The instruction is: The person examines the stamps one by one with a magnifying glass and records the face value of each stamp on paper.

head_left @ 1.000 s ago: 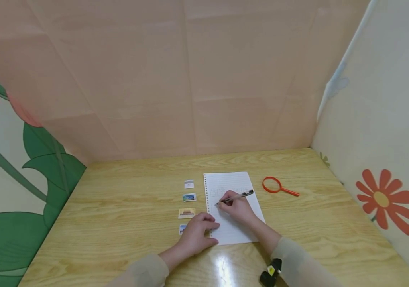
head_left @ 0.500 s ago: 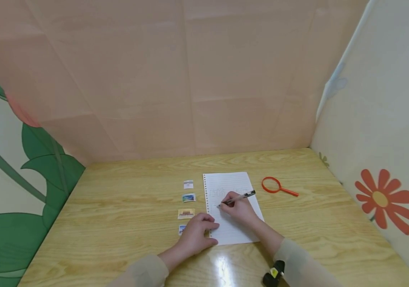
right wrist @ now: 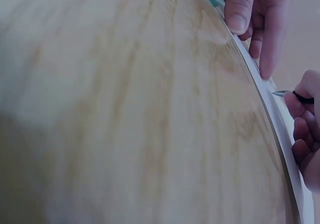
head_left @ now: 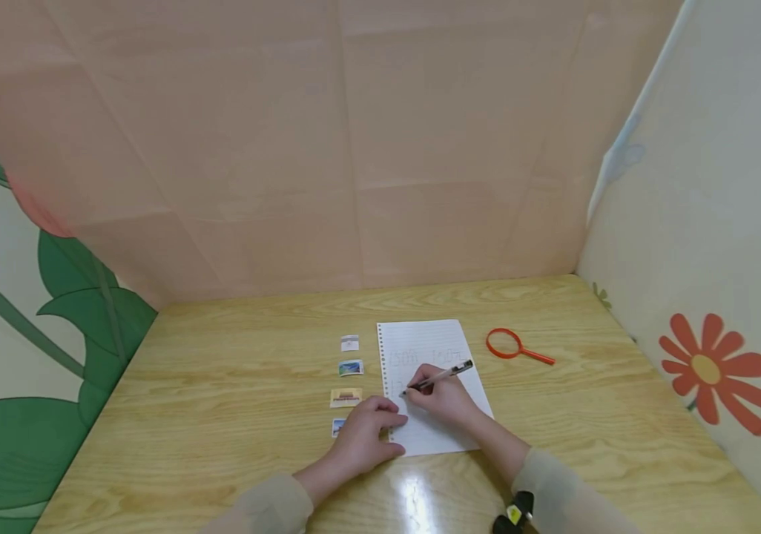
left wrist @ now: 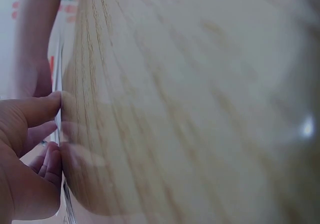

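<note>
A lined sheet of paper point(head_left: 430, 437) with punched holes down its left edge lies on the wooden table, bearing faint handwriting near its top. My right hand point(head_left: 446, 397) pinches a pen point(head_left: 443, 374), its tip at the paper left of the middle. In the right wrist view the pen point(right wrist: 280, 92) points toward the left hand's fingers. My left hand point(head_left: 369, 434) rests on the sheet's lower left edge, fingers spread and relaxed. It partly covers the lowest of several small stamp-like pictures point(head_left: 338, 427). Fingertips point(left wrist: 52, 101) touch down at the paper in the left wrist view.
Left of the paper, a column of small pictures includes a yellow one point(head_left: 346, 397), a blue-green one point(head_left: 350, 368) and a pale one point(head_left: 350, 343). A red magnifying glass point(head_left: 519, 347) lies to the right. Walls point(head_left: 380, 148) enclose the table's back and sides.
The right hand and pen have shifted slightly down the page, and new marks show below the first line of writing. The left hand has stayed in place.
</note>
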A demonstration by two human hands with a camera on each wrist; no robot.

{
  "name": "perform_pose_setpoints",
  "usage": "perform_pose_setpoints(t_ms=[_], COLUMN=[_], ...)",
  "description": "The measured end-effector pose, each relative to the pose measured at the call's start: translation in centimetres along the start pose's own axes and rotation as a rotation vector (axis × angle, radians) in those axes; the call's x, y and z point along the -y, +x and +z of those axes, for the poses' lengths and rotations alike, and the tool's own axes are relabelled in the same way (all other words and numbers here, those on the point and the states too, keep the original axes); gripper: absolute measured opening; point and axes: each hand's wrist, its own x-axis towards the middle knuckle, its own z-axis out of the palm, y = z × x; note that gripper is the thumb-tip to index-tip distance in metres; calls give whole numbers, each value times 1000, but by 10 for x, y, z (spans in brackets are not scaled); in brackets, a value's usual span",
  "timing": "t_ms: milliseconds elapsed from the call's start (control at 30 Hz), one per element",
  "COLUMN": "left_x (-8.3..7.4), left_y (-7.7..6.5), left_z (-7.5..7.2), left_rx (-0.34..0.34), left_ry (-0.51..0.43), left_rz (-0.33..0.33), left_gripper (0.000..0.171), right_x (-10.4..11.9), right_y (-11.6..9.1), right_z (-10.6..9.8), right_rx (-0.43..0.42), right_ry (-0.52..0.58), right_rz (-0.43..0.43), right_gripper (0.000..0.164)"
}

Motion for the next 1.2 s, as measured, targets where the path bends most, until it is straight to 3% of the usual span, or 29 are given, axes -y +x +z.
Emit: perform_pose_setpoints(t_ms=[333,633,967,1200], left_x=[-1,1,0,0], left_y=[-1,0,0,1], left_z=[0,1,0,0], left_rx=[7,32,22,27], left_ry=[-8,-11,-2,-5], left_rz=[-10,-38,-24,-25], left_gripper=[44,44,44,44], right_x=[-4,-8,-13,-11], right_y=[-4,6,12,9], right_z=[-9,-11,-10,-11], right_rx=[-26,-68,-93,-32], right_ry=[-19,0,-36,-56], right_rz=[73,183,124,80], right_gripper=[9,8,10,11])
